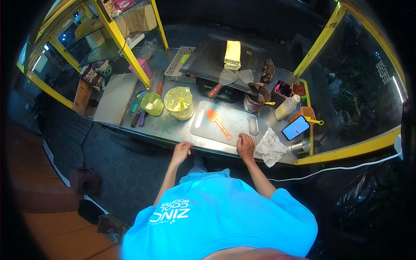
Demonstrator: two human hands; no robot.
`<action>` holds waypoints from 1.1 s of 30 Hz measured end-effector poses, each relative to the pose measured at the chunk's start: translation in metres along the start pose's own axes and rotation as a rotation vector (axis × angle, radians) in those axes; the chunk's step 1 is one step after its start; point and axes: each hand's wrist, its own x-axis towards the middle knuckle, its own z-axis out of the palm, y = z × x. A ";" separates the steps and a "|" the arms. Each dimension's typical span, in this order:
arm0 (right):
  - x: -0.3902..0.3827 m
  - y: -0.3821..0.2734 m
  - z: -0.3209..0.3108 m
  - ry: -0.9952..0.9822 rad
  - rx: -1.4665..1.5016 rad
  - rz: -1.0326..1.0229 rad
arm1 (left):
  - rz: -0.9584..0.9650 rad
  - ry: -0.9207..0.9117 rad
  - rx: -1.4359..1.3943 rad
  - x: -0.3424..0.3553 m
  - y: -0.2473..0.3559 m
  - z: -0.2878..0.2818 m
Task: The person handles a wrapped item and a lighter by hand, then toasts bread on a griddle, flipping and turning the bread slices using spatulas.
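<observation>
My left hand (182, 152) hangs just off the counter's front edge with its fingers curled in and nothing visible in them. Near the front right corner of a pale cutting board (203, 131), my right hand (246, 146) rests at the counter edge, its fingers slightly apart and bent downward, holding nothing I can see. On the board lies an orange long-handled utensil (219, 125), its wide end pointing away from me. A small metal grater (253, 126) lies just beyond my right hand. To the right of that hand is a crumpled white cloth or paper (271, 147).
A yellowish clear bucket (179, 104) and green tub (152, 104) stand left of the board. Behind it, a dark griddle (203, 58) bears a yellow stack (232, 54) and scrapers (228, 77). A bottle (287, 107), phone (296, 128) and metal cup (300, 147) stand right, by yellow frame posts.
</observation>
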 end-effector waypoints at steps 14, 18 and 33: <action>-0.003 0.003 -0.001 0.061 0.008 -0.007 | 0.831 0.262 0.738 0.084 0.014 0.027; -0.001 0.002 -0.005 0.032 -0.029 0.035 | 0.855 0.377 0.895 0.088 0.014 0.038; -0.001 0.002 -0.006 0.058 -0.017 -0.036 | 0.790 0.376 0.849 0.087 0.014 0.039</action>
